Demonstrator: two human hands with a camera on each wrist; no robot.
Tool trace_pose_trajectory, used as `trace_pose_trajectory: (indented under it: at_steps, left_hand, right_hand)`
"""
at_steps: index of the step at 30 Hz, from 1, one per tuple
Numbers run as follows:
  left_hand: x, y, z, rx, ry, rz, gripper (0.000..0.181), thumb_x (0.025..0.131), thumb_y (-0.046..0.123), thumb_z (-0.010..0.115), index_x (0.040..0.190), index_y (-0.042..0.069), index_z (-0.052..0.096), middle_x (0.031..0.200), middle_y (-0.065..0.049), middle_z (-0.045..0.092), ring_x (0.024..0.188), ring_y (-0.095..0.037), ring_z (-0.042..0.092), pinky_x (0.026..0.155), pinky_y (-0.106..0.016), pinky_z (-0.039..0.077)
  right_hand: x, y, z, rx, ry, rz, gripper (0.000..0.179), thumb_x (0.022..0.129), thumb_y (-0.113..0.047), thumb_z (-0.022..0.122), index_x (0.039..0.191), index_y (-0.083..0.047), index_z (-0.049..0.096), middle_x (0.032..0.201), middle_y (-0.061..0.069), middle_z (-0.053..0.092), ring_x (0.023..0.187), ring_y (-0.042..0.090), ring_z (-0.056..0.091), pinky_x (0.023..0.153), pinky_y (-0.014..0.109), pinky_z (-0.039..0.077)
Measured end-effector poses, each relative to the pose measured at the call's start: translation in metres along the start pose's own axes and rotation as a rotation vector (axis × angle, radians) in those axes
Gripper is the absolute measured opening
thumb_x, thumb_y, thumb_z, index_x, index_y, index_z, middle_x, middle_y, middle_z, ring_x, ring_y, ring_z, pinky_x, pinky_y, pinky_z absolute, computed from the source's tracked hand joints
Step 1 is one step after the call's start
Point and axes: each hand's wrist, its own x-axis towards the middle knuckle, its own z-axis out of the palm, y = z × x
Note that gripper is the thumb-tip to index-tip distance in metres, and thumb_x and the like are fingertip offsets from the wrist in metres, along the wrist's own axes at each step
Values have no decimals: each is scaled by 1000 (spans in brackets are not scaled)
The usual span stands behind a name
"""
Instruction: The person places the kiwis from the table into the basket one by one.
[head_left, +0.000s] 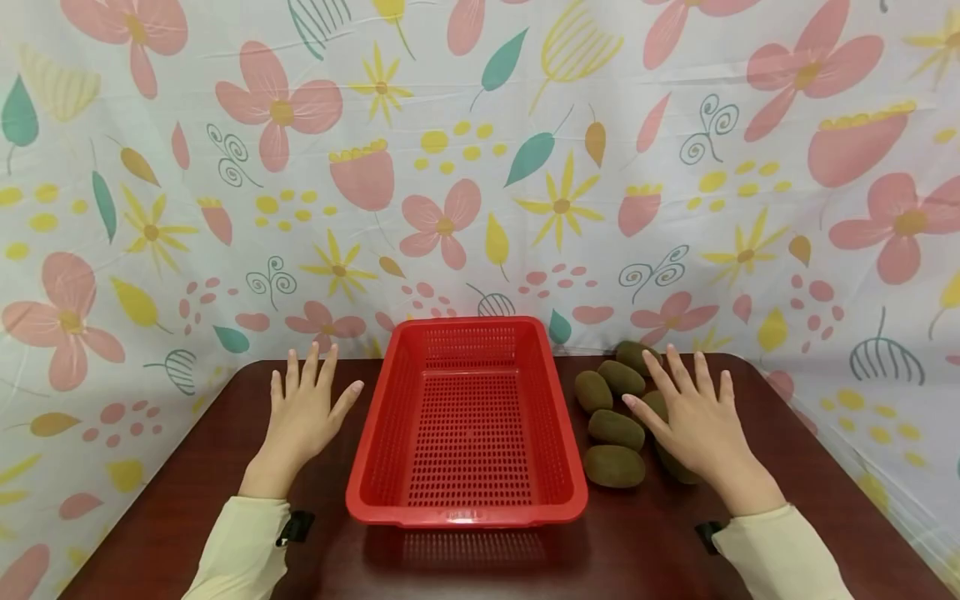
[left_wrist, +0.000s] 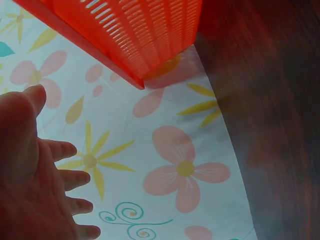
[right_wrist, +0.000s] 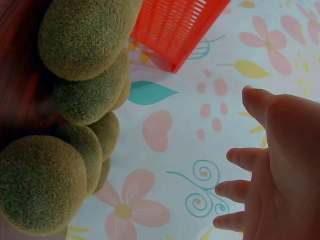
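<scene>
A red plastic basket (head_left: 468, 515) with slotted walls and floor stands in the middle of the table, with nothing inside it. Several brown fuzzy kiwis (head_left: 615, 467) lie in a cluster to its right; one kiwi (right_wrist: 42, 185) looms large in the right wrist view. My left hand (head_left: 303, 417) is held left of the basket, fingers straight and spread, holding nothing. Over the right side of the cluster is my right hand (head_left: 697, 425), its fingers also spread and holding nothing. It partly hides the kiwis beneath it in the head view.
The dark reddish-brown table (head_left: 315, 567) has rounded far corners. Behind it and at both sides hangs a white cloth (head_left: 465, 108) printed with flowers and leaves. A small black strap piece (head_left: 296, 527) shows at the left sleeve.
</scene>
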Motion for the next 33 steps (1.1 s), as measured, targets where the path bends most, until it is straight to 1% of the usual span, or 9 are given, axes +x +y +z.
trace_pose_trajectory:
  at_steps: [5, 11, 16, 22, 24, 29, 31, 33]
  left_hand:
    - [1, 3, -2, -5, -2, 12, 75, 100, 51, 39, 154, 5, 16, 157, -26, 9, 142, -49, -5, 109, -66, -1]
    - [1, 7, -2, -39, 10, 45, 72, 101, 47, 42, 153, 3, 19, 156, -25, 15, 143, -48, -1, 111, -63, 1]
    - [3, 7, -2, -96, -2, 76, 69, 100, 38, 49, 151, -1, 23, 154, -27, 21, 143, -46, 7, 112, -61, 4]
    - [4, 7, -1, -198, 6, 137, 66, 99, 30, 53, 147, -7, 27, 149, -29, 29, 139, -49, 19, 110, -63, 13]
    - [4, 8, 0, -232, -5, 143, 67, 100, 31, 52, 148, -8, 26, 149, -29, 29, 139, -49, 20, 110, -63, 15]
    - [2, 9, 1, -316, -66, 128, 68, 101, 30, 51, 150, -6, 22, 151, -29, 26, 139, -48, 20, 108, -64, 20]
    - [2, 9, 2, -343, -80, 127, 67, 100, 28, 52, 150, -6, 21, 151, -29, 26, 138, -48, 21, 106, -65, 24]
    - [1, 10, 3, -358, -80, 131, 67, 100, 27, 52, 149, -6, 22, 150, -29, 28, 137, -47, 24, 105, -64, 26]
  right_hand:
    - [-1, 1, -2, 1, 0, -2, 78, 97, -58, 42, 154, -12, 20, 155, 27, 16, 140, 52, -1, 106, 70, -7]
    - [-1, -1, -6, 10, 5, -21, 76, 97, -57, 43, 155, -12, 20, 154, 27, 20, 140, 52, 3, 107, 69, -4]
    - [-3, -3, -9, 57, 16, -53, 74, 98, -54, 45, 154, -11, 23, 152, 27, 25, 140, 51, 9, 109, 67, 0]
    - [-4, -7, -11, 117, 21, -103, 70, 97, -49, 50, 151, -7, 31, 152, 25, 28, 137, 52, 20, 109, 67, 9]
    - [-4, -8, -11, 121, 21, -115, 70, 97, -48, 51, 150, -6, 33, 151, 26, 29, 136, 52, 23, 108, 67, 12]
    - [-5, -11, -9, 129, 19, -137, 67, 96, -44, 55, 147, -4, 38, 149, 28, 33, 134, 52, 27, 105, 67, 20]
    - [-6, -12, -7, 136, 31, -152, 65, 95, -41, 59, 145, -3, 41, 146, 28, 35, 133, 53, 29, 104, 65, 24]
    - [-6, -13, -5, 140, 56, -180, 63, 94, -37, 62, 142, 0, 44, 143, 29, 40, 130, 53, 33, 103, 63, 27]
